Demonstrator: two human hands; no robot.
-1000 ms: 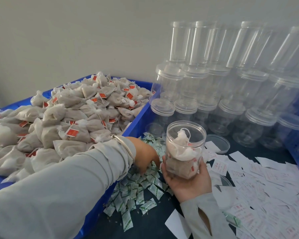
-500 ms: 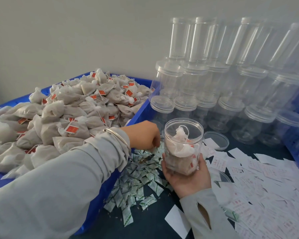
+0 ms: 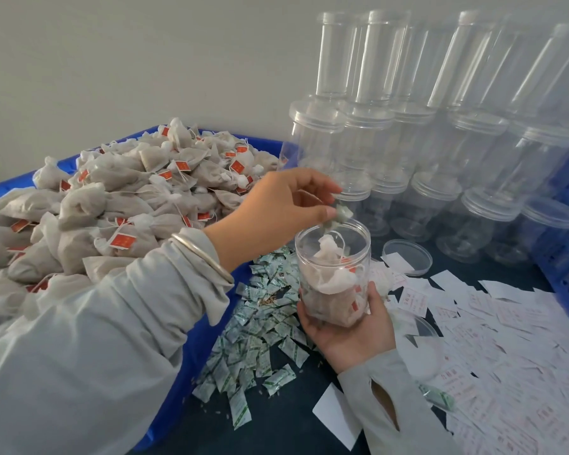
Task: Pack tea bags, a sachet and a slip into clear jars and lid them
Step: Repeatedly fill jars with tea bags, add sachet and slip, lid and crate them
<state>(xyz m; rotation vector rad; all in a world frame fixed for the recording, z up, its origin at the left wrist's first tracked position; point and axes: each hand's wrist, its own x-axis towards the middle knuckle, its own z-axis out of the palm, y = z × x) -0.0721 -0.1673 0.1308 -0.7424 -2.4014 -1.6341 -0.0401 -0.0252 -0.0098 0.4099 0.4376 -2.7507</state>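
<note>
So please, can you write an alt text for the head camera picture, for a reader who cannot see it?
A left hand pinches a small sachet just above an open clear jar of tea bags, which the right hand holds. A blue crate heaped with tea bags sits at left, stacked empty jars behind, paper slips at right.

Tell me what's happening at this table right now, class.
A person is packing tea. Their right hand holds an open clear plastic jar already loaded with white tea bags. Their left hand pinches a small green-and-white sachet just above the jar's mouth, not yet dropped in. The loose clear round lid and white paper slips lie on the table.
</note>
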